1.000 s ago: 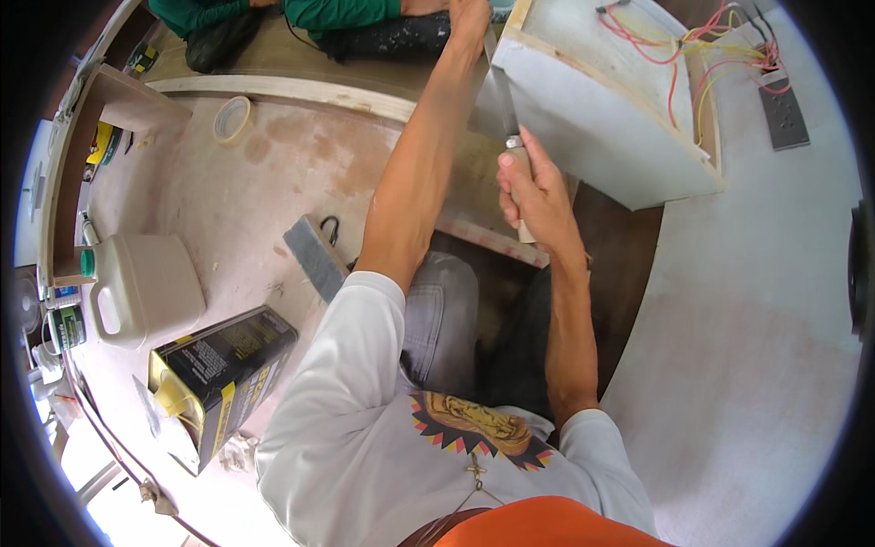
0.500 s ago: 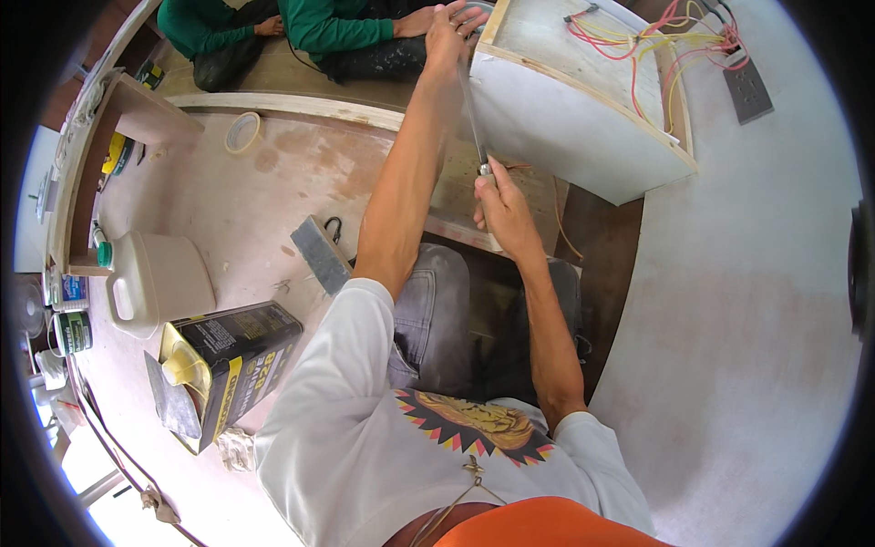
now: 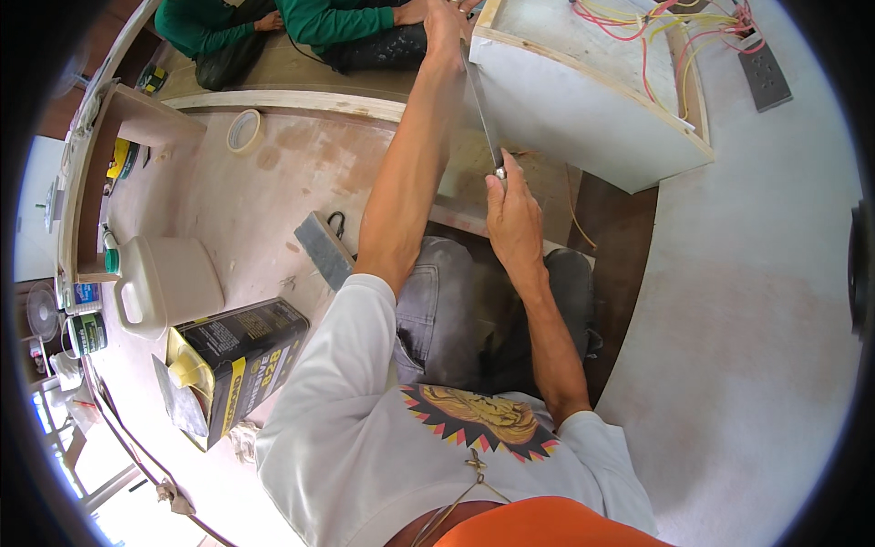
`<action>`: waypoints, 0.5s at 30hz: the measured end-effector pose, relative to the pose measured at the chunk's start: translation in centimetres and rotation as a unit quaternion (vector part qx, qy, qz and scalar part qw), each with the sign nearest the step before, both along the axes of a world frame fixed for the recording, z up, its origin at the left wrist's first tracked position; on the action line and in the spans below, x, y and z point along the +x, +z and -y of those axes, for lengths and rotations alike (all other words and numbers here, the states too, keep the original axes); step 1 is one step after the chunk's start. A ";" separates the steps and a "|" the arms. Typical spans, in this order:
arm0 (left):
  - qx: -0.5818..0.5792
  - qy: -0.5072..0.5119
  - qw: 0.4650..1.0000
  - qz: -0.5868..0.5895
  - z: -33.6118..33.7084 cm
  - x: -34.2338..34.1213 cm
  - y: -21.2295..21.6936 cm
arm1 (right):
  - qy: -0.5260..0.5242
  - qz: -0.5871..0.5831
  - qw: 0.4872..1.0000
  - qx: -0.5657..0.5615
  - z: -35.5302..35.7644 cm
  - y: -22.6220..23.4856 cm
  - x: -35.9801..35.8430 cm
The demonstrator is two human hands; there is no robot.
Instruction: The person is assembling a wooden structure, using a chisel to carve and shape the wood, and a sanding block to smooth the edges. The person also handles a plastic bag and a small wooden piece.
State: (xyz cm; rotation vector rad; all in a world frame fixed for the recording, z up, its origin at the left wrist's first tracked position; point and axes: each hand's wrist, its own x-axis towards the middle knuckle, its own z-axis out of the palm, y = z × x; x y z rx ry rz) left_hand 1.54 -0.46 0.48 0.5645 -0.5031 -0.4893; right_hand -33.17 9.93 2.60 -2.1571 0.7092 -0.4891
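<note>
My right hand [image 3: 516, 219] is closed round the handle of a long, thin metal file [image 3: 479, 102], thumb beside the metal collar. The blade slants up and away to my left hand [image 3: 443, 36], which is closed at its far end; the upper frame edge cuts off part of those fingers. Right beside the blade stands a white-sided open box [image 3: 583, 105] with pale wooden edges. The far part of the blade passes close to the box's near left corner; whether it touches there I cannot tell.
Red and yellow wires [image 3: 652, 23] run from the box to a dark socket strip [image 3: 764, 77]. On the left board are a tape roll [image 3: 244, 133], sanding block [image 3: 324, 251], beige jug [image 3: 178, 283] and black-yellow can [image 3: 246, 351]. Two people in green sleeves [image 3: 342, 23] sit beyond.
The file's handle and my right hand have shifted slightly right and nearer the box. My left hand stays at the blade's far end, slightly higher. The whole view has shifted a little.
</note>
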 end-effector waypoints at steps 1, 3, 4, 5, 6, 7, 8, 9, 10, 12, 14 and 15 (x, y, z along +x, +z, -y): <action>-0.017 -0.011 1.000 -0.007 0.4 0.2 -0.3 | -0.003 0.001 1.000 -0.008 0.4 -0.3 0.1; 0.008 0.021 1.000 0.018 1.1 0.8 -1.0 | -0.003 -0.001 1.000 -0.015 0.8 -0.8 0.4; 0.025 0.030 0.999 0.020 1.3 1.6 -1.1 | 0.000 -0.004 1.000 -0.013 0.9 -0.8 0.6; 0.043 0.040 0.998 0.022 1.3 2.3 -1.2 | 0.004 -0.006 1.000 -0.012 0.9 -0.7 1.0; 0.051 0.043 0.998 0.013 1.8 1.5 -1.4 | 0.006 -0.009 1.000 0.003 1.1 -0.9 0.9; 0.054 0.043 0.998 0.013 2.2 1.1 -1.3 | 0.010 -0.011 1.000 0.018 1.3 -1.0 0.8; 0.057 0.044 0.997 0.012 2.3 0.7 -1.2 | 0.013 -0.014 0.999 0.033 1.4 -1.1 0.7; 0.060 0.044 0.997 0.012 2.3 0.5 -1.2 | 0.010 -0.017 0.999 0.041 1.3 -1.1 0.7; 0.062 0.046 0.997 0.014 2.3 0.5 -1.1 | 0.008 -0.021 0.999 0.049 1.1 -1.1 0.8; 0.070 0.051 0.996 0.022 2.3 0.5 -0.9 | 0.007 -0.027 0.997 0.068 0.7 -0.9 0.8; 0.087 0.061 0.994 0.031 2.0 0.5 -1.0 | 0.009 -0.031 0.995 0.092 0.4 -0.5 0.9; 0.093 0.066 0.993 0.036 2.1 0.7 -0.9 | 0.010 -0.027 0.994 0.106 0.2 -0.2 1.1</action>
